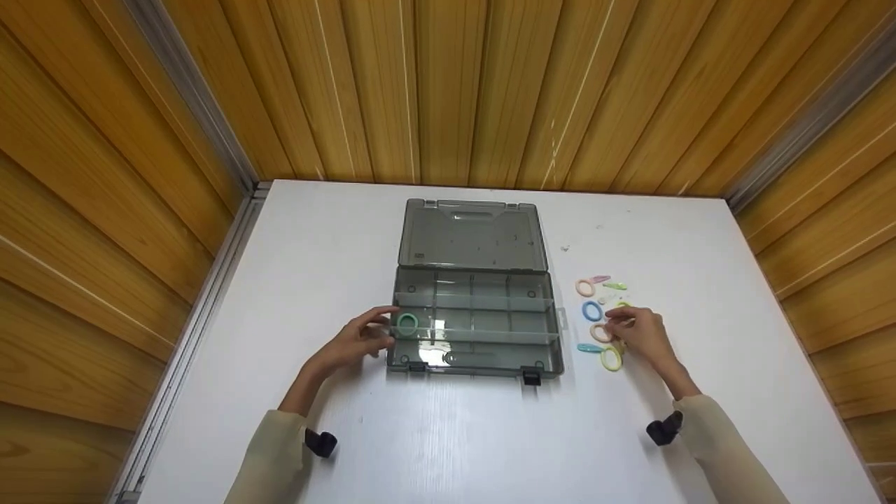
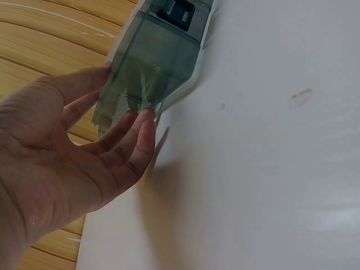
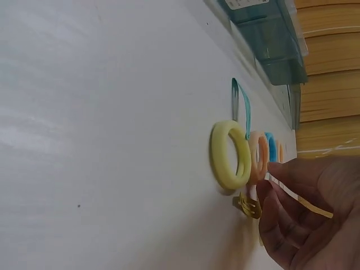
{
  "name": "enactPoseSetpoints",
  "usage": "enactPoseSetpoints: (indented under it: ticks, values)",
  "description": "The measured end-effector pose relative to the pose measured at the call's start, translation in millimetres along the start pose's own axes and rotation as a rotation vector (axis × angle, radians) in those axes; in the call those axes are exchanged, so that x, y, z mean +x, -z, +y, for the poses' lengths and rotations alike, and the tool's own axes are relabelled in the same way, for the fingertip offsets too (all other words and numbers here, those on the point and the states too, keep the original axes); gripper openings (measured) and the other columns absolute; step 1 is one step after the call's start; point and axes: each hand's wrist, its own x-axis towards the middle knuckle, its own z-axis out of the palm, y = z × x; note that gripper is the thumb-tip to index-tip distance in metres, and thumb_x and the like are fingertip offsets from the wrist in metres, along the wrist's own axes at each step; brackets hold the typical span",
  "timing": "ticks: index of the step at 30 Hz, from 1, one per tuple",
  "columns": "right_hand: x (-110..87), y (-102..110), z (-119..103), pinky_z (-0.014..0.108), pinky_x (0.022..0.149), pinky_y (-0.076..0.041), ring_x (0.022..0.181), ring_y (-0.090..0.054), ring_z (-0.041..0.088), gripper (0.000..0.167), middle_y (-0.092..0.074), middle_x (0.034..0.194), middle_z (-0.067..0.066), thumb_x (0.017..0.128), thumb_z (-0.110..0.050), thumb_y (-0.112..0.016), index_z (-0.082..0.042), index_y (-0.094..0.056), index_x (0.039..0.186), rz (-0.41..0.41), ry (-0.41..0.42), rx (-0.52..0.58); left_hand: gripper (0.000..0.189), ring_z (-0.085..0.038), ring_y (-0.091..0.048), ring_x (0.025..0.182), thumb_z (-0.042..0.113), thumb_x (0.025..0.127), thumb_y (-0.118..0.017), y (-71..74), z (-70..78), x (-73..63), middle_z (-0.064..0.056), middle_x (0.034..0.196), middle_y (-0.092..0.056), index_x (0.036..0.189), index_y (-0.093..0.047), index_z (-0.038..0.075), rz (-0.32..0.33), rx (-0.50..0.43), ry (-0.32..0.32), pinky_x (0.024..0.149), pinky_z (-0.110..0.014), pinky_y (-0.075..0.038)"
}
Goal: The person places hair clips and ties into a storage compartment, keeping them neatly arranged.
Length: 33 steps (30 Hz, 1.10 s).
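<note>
Only our right wrist view clearly shows the right hand (image 3: 309,208) with fingertips apart; beside them, on the table (image 3: 124,135), sits a smooth peach hair tie (image 3: 254,160). The left hand (image 1: 357,339), fingers spread, touches the organizer box (image 1: 498,357).

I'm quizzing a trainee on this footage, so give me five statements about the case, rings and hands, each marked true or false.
1. The lid of the case is open. True.
2. The green ring lies on the table right of the case. False: the green ring is inside the case, near its left end.
3. The left hand is at the case's left side. True.
4. The right hand is inside the case. False: the right hand is beyond its right side, by the loose rings.
5. The blue ring lies farther from the person than the yellow ring. True.
</note>
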Motion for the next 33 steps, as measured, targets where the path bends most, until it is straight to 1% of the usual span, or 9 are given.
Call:
enactPoseSetpoints:
  ticks: [4,11,16,19,21,25,27,30,33]
  values:
    - [1.4,-2,-3,0.013,0.059,-0.048,0.082,-0.071,0.025,0.022,-0.074,0.099,0.026,0.089,0.000,-0.073,0.009,-0.073,0.109,0.002,-0.004,-0.050,0.062,-0.022,-0.063,0.105,0.016,0.099,-0.067,-0.7,0.7,0.9,-0.028,0.142,-0.049,0.155,-0.041,0.010,0.002,0.002,-0.001,0.077,-0.036,-0.057]
    - [-0.1,-3,-6,0.017,0.059,-0.046,0.077,-0.070,0.021,0.020,-0.075,0.096,0.022,0.089,-0.004,-0.075,0.007,-0.074,0.106,0.005,-0.034,-0.112,0.061,-0.024,-0.063,0.104,0.015,0.100,-0.067,-2.1,1.4,1.7,-0.029,0.140,-0.051,0.155,-0.041,0.008,-0.009,0.003,-0.025,0.076,-0.034,-0.056]
    - [-0.2,-4,-6,0.018,0.058,-0.046,0.074,-0.070,0.017,0.019,-0.076,0.094,0.021,0.093,-0.009,-0.073,0.006,-0.074,0.105,-0.015,-0.071,-0.114,0.062,-0.023,-0.062,0.105,0.016,0.099,-0.067,-1.3,1.6,2.2,-0.029,0.141,-0.050,0.155,-0.041,0.008,-0.003,-0.003,-0.024,0.077,-0.034,-0.056]
    - [0.0,-4,-6,0.018,0.057,-0.046,0.074,-0.070,0.017,0.020,-0.076,0.093,0.019,0.095,-0.011,-0.071,0.006,-0.075,0.106,-0.021,-0.085,-0.106,0.062,-0.023,-0.062,0.104,0.016,0.099,-0.067,-1.2,1.3,2.5,-0.028,0.140,-0.050,0.155,-0.041,0.009,0.002,-0.007,-0.023,0.077,-0.034,-0.056]
    - [-0.7,-3,-6,0.018,0.058,-0.047,0.075,-0.071,0.019,0.020,-0.076,0.094,0.020,0.095,-0.011,-0.071,0.006,-0.075,0.106,-0.013,-0.075,-0.106,0.062,-0.023,-0.062,0.105,0.016,0.099,-0.067,-1.6,1.2,2.6,-0.029,0.140,-0.050,0.155,-0.041,0.009,0.000,-0.010,-0.026,0.077,-0.035,-0.057]
    - [-3.4,-1,-8,0.018,0.062,-0.049,0.080,-0.073,0.027,0.016,-0.077,0.095,0.020,0.094,-0.010,-0.072,0.003,-0.077,0.102,0.046,-0.013,-0.124,0.061,-0.023,-0.063,0.107,0.014,0.100,-0.065,-2.6,1.4,1.2,-0.029,0.142,-0.048,0.156,-0.039,0.009,-0.008,-0.017,-0.015,0.080,-0.036,-0.058]
    - [-4.6,0,-10,0.016,0.062,-0.050,0.081,-0.074,0.030,0.014,-0.077,0.095,0.021,0.093,-0.009,-0.073,0.003,-0.077,0.100,0.071,0.025,-0.119,0.061,-0.023,-0.063,0.108,0.013,0.101,-0.064,-2.5,1.5,-0.2,-0.029,0.142,-0.047,0.156,-0.039,0.009,-0.008,-0.022,-0.005,0.082,-0.037,-0.059]
    - [-4.6,1,-17,0.012,0.060,-0.050,0.077,-0.075,0.031,0.012,-0.077,0.095,0.022,0.092,-0.006,-0.073,0.003,-0.077,0.099,0.090,0.052,-0.072,0.061,-0.023,-0.063,0.108,0.012,0.100,-0.064,-1.5,1.6,-2.0,-0.030,0.142,-0.047,0.156,-0.039,0.009,-0.005,-0.023,-0.005,0.083,-0.038,-0.060]
    - [-2.4,2,-25,0.010,0.058,-0.050,0.072,-0.075,0.027,0.013,-0.076,0.095,0.024,0.092,-0.005,-0.073,0.005,-0.076,0.100,0.080,0.066,-0.009,0.061,-0.023,-0.064,0.107,0.012,0.100,-0.065,-0.4,1.8,-2.7,-0.030,0.140,-0.047,0.156,-0.038,0.007,-0.003,-0.023,-0.016,0.082,-0.039,-0.060]
